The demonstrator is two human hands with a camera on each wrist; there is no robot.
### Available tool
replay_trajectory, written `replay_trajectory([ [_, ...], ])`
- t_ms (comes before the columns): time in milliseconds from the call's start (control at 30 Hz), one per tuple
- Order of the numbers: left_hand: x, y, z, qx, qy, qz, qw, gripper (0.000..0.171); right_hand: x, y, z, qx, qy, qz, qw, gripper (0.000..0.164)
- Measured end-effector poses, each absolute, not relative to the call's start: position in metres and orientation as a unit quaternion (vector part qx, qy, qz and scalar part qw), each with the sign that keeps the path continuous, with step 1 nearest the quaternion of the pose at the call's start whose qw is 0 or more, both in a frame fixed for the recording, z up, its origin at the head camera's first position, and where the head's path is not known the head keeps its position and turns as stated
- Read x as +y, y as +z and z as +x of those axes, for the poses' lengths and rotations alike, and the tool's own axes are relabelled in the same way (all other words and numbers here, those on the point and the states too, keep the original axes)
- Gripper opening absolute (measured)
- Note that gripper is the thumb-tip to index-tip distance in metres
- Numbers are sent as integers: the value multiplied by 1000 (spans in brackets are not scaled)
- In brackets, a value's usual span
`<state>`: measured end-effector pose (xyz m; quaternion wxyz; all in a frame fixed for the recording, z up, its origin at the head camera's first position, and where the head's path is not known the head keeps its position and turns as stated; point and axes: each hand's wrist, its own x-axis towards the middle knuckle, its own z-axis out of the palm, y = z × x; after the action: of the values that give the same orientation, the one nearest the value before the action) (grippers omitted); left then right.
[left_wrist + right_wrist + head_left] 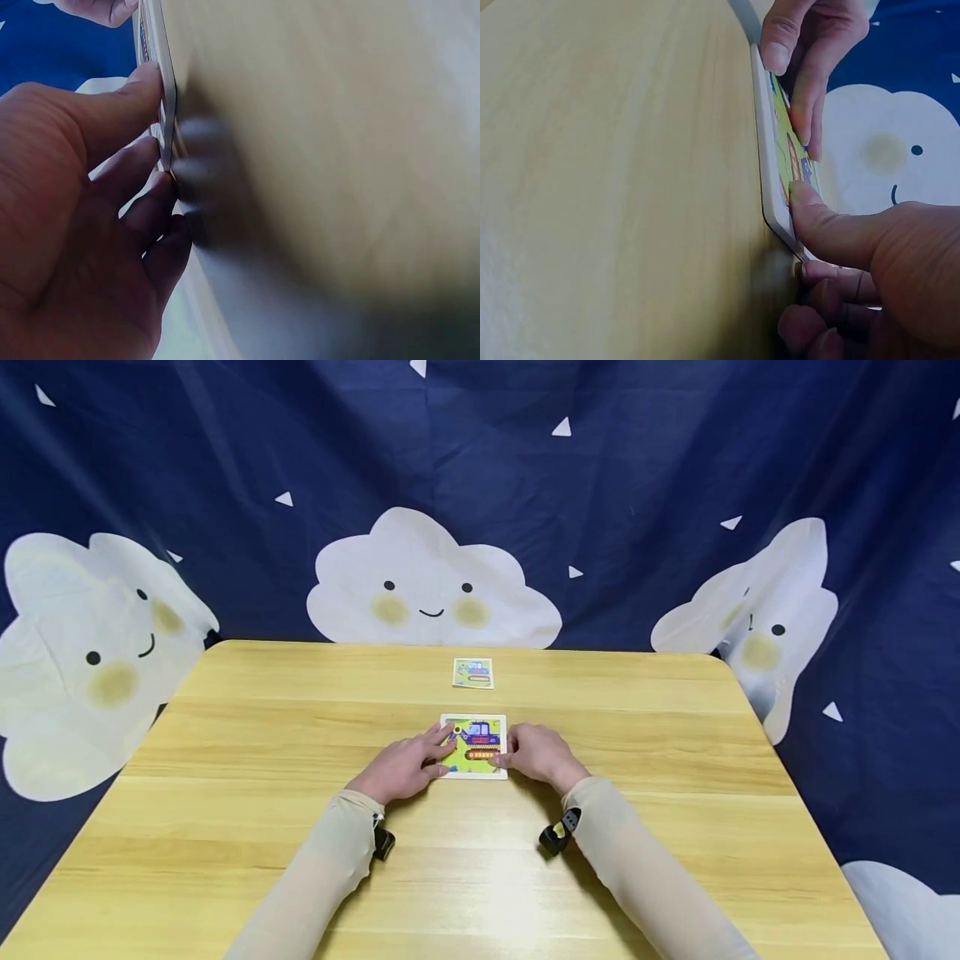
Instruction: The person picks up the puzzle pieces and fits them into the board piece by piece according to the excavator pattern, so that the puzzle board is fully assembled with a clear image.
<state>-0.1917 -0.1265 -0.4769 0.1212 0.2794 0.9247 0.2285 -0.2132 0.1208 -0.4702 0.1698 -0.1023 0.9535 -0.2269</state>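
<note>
A white-framed picture puzzle (pixel 477 745) with a blue digger on a yellow-green ground lies on the wooden table. My left hand (pixel 405 766) rests at its left side, with extended fingers reaching over the picture and the thumb at the near left corner. At the right edge, my right hand (pixel 542 753) pinches the puzzle. The right wrist view shows that hand's thumb (pixel 832 229) on the picture's lower right part and its other fingers curled at the frame's side. In the left wrist view, the puzzle's frame (pixel 166 97) appears nearly edge-on beside the left thumb.
A small card (pixel 473 673) with a similar digger picture lies behind the puzzle, near the table's far edge. The wooden table (pixel 645 727) extends to both sides. A dark blue cloth (pixel 615 527) with smiling clouds hangs behind it.
</note>
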Motion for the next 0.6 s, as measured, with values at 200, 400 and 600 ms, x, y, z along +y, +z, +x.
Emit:
replay_trajectory([
  [200,-127,-475,-193,924,233,281,114,46,118,-470,-214,954,-224,-101,169,35],
  [400,-125,-473,-194,926,225,276,124,46,112,-470,-209,966,-199,-111,119,41],
  [600,-124,-472,-193,925,222,281,128,46,103,-476,-207,961,-194,-188,66,43],
])
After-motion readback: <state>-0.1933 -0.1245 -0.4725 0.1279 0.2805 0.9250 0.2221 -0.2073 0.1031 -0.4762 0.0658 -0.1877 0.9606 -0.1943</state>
